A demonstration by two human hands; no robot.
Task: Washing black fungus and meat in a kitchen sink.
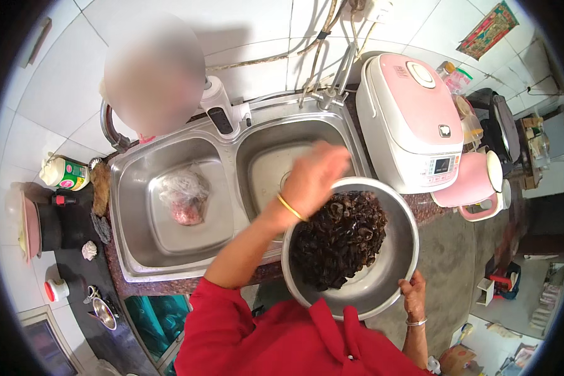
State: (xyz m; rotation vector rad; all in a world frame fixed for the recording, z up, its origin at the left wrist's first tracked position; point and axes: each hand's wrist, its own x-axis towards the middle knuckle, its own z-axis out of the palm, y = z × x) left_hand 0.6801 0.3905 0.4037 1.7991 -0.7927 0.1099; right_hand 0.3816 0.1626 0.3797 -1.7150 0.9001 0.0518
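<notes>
A wide stainless steel basin [406,235] is tilted in front of my red top, partly over the sink's front edge. Wet, dark brown pieces that look like wood ear fungus [340,235] lie heaped toward its left side. My right hand [412,296] grips the rim at the lower right, thumb on top. Blurred by motion, my left hand [314,181] is raised above the basin's upper left rim and the right sink bowl [263,164]. A gold-coloured bangle circles that wrist. Whether its fingers hold anything is not clear.
In the left sink bowl [136,230] lies a clear plastic bag [185,197] with something reddish inside. A faucet [329,98] stands behind the right bowl. Right of the sink are a pink-and-white rice cooker [411,122] and a pink jug [467,181]. A metal ladle [104,314] rests on the left counter.
</notes>
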